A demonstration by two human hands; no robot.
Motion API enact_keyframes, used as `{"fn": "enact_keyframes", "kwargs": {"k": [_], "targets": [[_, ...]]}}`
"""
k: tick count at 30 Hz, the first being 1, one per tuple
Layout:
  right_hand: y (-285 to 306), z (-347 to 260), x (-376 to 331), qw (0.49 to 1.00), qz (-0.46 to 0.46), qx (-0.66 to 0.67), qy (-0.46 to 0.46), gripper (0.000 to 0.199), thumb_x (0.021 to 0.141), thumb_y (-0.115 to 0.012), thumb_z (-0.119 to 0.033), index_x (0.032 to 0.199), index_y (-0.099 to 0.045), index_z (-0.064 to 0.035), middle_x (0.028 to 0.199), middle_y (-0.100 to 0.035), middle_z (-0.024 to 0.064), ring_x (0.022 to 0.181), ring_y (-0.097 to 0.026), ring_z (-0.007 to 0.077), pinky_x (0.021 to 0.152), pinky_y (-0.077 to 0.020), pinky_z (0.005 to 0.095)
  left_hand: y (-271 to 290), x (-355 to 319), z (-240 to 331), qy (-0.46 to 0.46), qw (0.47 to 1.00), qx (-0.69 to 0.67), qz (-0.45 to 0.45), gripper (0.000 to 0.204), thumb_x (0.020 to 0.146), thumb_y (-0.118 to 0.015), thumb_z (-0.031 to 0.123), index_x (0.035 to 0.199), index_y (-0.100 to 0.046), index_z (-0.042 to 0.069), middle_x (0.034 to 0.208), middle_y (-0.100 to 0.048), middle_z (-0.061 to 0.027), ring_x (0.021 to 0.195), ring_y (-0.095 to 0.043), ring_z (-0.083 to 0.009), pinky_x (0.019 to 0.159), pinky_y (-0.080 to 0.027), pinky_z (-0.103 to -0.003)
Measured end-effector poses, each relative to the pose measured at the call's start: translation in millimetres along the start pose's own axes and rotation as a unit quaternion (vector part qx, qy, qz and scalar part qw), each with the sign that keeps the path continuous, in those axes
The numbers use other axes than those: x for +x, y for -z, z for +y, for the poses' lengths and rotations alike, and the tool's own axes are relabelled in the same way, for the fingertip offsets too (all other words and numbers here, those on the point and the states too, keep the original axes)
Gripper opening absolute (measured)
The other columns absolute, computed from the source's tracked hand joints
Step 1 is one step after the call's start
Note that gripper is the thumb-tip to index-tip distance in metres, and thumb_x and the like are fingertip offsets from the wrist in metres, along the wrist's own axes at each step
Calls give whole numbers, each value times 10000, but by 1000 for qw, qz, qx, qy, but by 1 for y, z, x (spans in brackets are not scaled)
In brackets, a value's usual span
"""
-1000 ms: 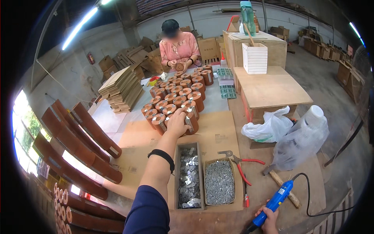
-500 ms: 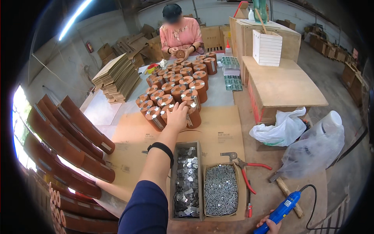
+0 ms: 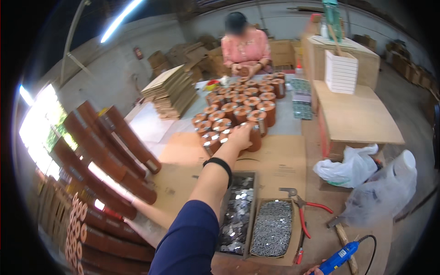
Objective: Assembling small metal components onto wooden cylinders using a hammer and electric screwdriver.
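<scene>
A tight cluster of short brown cylinders (image 3: 232,111), with small metal pieces on their rims, stands on the table ahead. My left hand (image 3: 240,135) is at its near edge, fingers closed around a brown cylinder (image 3: 224,136); the arm and hand hide much of it. At the lower right, my right hand (image 3: 315,271) grips a blue corded electric screwdriver (image 3: 340,257), mostly cut off by the frame's lower edge. Below my left forearm are a long box of flat metal pieces (image 3: 237,213) and a carton of screws (image 3: 272,229).
Red-handled pliers (image 3: 303,208), a red-handled screwdriver (image 3: 299,255) and a hammer (image 3: 343,234) lie at right. Long brown tubes (image 3: 117,160) lean at left. Cardboard sheets (image 3: 169,91) stand stacked beyond them. Across the table, a person (image 3: 246,50) in pink holds a cylinder.
The view has turned left, so the scene sits farther right. My left hand stays at the near edge of the cluster. The blue electric screwdriver shows lower in the picture, still in my right hand.
</scene>
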State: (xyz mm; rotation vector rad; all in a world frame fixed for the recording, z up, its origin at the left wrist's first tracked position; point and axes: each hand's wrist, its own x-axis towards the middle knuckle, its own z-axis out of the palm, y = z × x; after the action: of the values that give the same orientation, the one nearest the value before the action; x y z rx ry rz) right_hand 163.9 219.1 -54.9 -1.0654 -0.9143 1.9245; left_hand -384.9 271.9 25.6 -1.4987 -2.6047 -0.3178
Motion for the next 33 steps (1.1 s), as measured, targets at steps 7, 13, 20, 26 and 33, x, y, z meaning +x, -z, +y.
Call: {"fn": "enact_keyframes", "kwargs": {"k": [7,13,20,26,33], "targets": [[-5,-13,-2,999,11,-25,-29,436,756,-564,-88,1126,-377,47,678,-526,90,585,-529,189,560,-468,310,112,-33,29,-8,1000,-22,19,621,659,-705,200,1193,-429,42,1162,-497,-169,1076,-479,-343,900,-401,-410],[1,-10,1,998,-35,-57,-7,457,749,-564,-92,1142,-375,45,668,-521,101,584,-528,204,542,-461,326,175,-96,37,31,998,-13,54,608,664,-723,238,1187,-450,94,1153,-494,-129,1084,-480,-299,891,-405,-387],[1,-5,3,998,-16,-43,-37,412,737,-570,-76,1104,-419,32,662,-517,104,582,-525,214,533,-459,329,264,-174,2,38,949,117,290,499,650,-711,179,1095,-514,72,1073,-557,-139,1028,-520,-305,869,-427,-376],[-3,-6,8,1000,-30,-10,-2,336,736,-568,-39,1044,-446,17,682,-521,101,578,-522,211,533,-464,328,322,-275,-48,100,802,200,554,328,653,-689,160,950,-585,65,978,-566,-124,930,-537,-287,835,-423,-359],[-2,-2,13,1000,1,16,8,212,745,-590,-50,929,-493,-12,689,-520,85,584,-527,214,562,-483,335,393,-329,-102,346,691,47,633,648,657,-715,354,1156,-457,32,1172,-469,-176,1104,-455,-314,924,-384,-392]]}}
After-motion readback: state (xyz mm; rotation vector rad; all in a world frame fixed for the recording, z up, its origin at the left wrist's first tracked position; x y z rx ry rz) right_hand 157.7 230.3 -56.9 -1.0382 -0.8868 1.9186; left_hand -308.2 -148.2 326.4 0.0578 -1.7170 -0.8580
